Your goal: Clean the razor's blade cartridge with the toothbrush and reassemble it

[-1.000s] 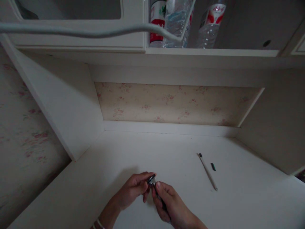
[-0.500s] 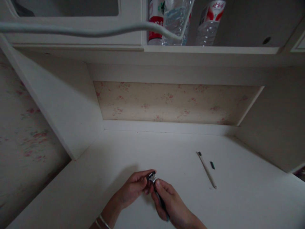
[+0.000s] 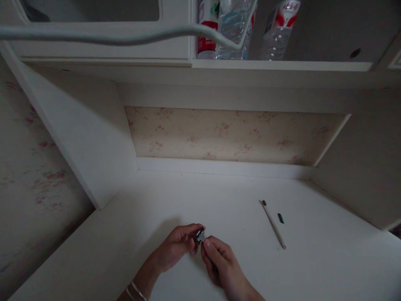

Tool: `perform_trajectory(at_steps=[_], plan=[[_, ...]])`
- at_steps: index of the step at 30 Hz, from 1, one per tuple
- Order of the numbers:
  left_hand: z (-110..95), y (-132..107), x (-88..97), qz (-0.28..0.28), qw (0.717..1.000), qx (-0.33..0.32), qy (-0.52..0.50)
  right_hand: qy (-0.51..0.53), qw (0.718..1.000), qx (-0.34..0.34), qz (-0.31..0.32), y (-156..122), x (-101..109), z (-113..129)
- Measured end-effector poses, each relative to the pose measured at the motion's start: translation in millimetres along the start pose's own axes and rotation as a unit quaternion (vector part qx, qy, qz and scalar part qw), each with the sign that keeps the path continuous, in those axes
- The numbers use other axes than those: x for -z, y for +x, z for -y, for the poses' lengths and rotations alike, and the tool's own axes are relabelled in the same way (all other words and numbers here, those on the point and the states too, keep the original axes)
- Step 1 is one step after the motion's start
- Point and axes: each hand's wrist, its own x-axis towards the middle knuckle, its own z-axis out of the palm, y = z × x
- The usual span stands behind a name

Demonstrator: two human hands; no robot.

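Observation:
Low in the middle of the head view, my left hand (image 3: 176, 247) pinches the black upper end of a small dark-handled tool with a silvery metal head (image 3: 201, 236). From the right, my right hand (image 3: 224, 260) closes around the handle, with thumb and fingertips close under the metal. Most of the handle is hidden in that hand, and the tool's exact kind cannot be made out. Both hands are held close together over the white desk (image 3: 200, 200).
Right of my hands, a slim pale stick with a dark tip (image 3: 273, 225) lies beside a short dark green piece (image 3: 280, 218). Overhead, plastic bottles (image 3: 234, 31) stand on a shelf, and a white curved bar (image 3: 125, 38) crosses in front. A side panel (image 3: 90, 142) rises at the left.
The tool has turned in my hands, so its silvery head shows more broadly and its handle is more covered by my right hand. The view has shifted slightly.

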Motion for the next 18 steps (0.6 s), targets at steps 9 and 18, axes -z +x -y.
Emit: perform_trajectory(at_steps=[9,18], plan=[[-4.7,-0.5,8.6,0.028,0.998,-0.002,0.061,0.13,0.985,-0.087,0.078,2.4,17.4,-6.1],[-7.5,-0.7,5.5,0.029,0.995,0.002,0.098,0.153,0.979,-0.104,0.088,5.1,18.6,-9.2]])
